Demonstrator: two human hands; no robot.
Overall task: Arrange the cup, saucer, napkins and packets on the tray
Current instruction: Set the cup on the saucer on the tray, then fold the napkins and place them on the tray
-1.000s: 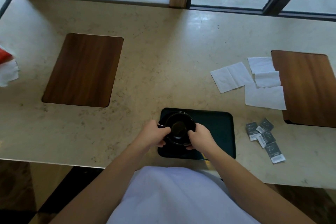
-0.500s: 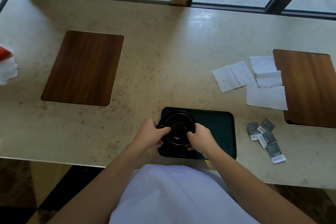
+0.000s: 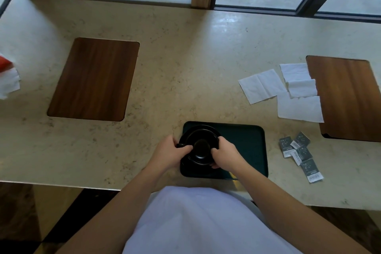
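The black cup (image 3: pixel 201 146) sits on its black saucer (image 3: pixel 208 130) at the left end of the dark tray (image 3: pixel 245 146), near the table's (image 3: pixel 185 64) front edge. The left hand (image 3: pixel 168 153) grips the cup's left side by the handle; the right hand (image 3: pixel 224 154) clasps the right side. To finish this step well, centre the cup on the saucer before letting go. White napkins (image 3: pixel 280 90) and grey packets (image 3: pixel 299 152) lie off the tray, toward the table's right edge.

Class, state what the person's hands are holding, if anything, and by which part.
Both hands, left and right, grip the black cup by opposite sides, over the saucer.
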